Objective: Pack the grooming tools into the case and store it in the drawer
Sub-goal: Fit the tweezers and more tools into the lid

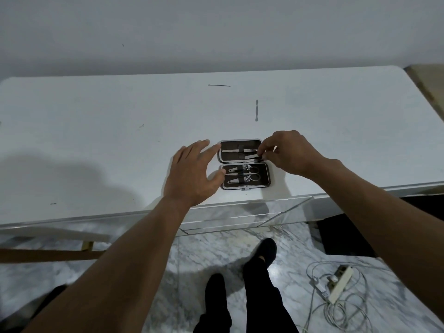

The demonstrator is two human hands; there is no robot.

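An open dark-lined grooming case with a silver rim (243,164) lies near the front edge of the white tabletop (96,140) — scissors and clippers strapped inside. The left hand (192,174) rests spread against the case's left side; the right hand (286,152) pinches at its upper half's right end. Beyond the case lie a thin metal pick (219,85) and a double-ended metal pusher (256,111).

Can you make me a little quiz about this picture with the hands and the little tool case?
1. True or false: the case lies open on the white table.
2. How many loose tools lie on the table beyond the case?
A) none B) two C) five
3. Fill in: the right hand has its fingertips at the ____ half of the case, the half farther from the person, while the left hand is spread beside it.

Key:
1. True.
2. B: a thin pick and a flat pusher.
3. Lid.
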